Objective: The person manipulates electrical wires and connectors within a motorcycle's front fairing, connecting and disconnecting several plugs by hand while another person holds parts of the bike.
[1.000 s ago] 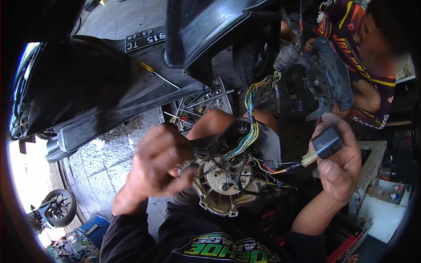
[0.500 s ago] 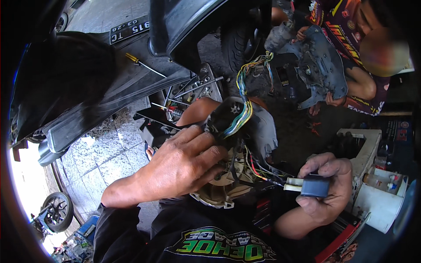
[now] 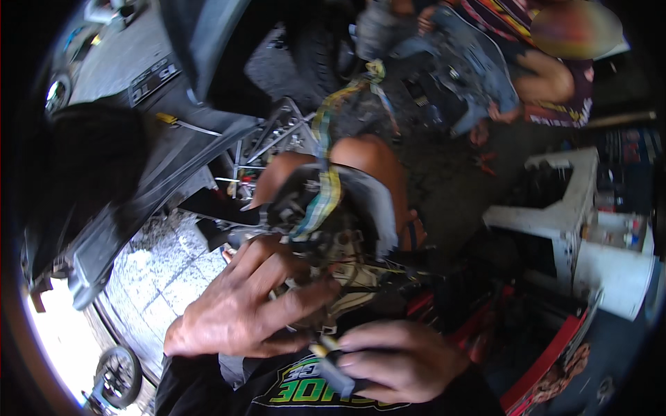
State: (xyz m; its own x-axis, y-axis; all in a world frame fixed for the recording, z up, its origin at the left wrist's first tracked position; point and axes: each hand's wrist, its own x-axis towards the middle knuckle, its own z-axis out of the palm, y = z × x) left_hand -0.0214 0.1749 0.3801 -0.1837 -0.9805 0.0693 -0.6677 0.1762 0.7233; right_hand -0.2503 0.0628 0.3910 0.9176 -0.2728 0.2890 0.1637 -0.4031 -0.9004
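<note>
My lap holds a scooter headlight unit (image 3: 354, 299), with a pale round back and a grey-black shell (image 3: 371, 201) at its far side. Bent over its near left part are the fingers of my left hand (image 3: 239, 301), closed on it; their tips are partly hidden. A thick bundle of coloured wires (image 3: 322, 191) rises from the unit toward the far side. Close to my body, my right hand (image 3: 406, 357) is shut on a small dark box-shaped relay (image 3: 338, 378) with a pale connector end (image 3: 322, 347). Motion blurs the hand and relay.
Across from me a person (image 3: 548, 76) holds a grey body panel (image 3: 479, 62). A dark scooter body (image 3: 194, 149) stands at left, with a yellow-handled screwdriver (image 3: 170, 119) on it. A tray of tools (image 3: 288, 128) lies beyond my knees. At right stand a white frame (image 3: 541, 215) and a red toolbox (image 3: 548, 364).
My right hand has brought the relay left and down, close to my body and my left hand. The view has shifted, so the surroundings sit further left. My left hand stays at the headlight unit.
</note>
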